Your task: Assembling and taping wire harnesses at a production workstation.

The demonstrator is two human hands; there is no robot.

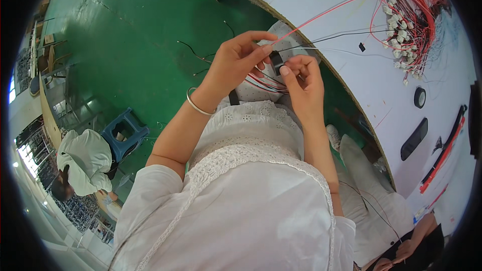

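Observation:
My left hand (240, 60) is closed in a pinch on thin red, black and white wires (321, 14) that stretch up to the right across the table edge. Between my hands a short black strip (276, 62), which looks like tape, lies against the wires. My right hand (304, 81) pinches its lower right end with thumb and fingers. More of the wire bundle (266, 86) hangs over my lap below the hands. Loose dark wire ends (188, 47) stick out left of my left hand.
On the white table (361, 78) lie a heap of white connectors (400, 35) with red wires, a black tape roll (419, 97), a dark phone-like slab (414, 139) and a small black piece (362, 47). A blue stool (125, 133) and a person (85, 163) are left; another person's hands (401, 253) are lower right.

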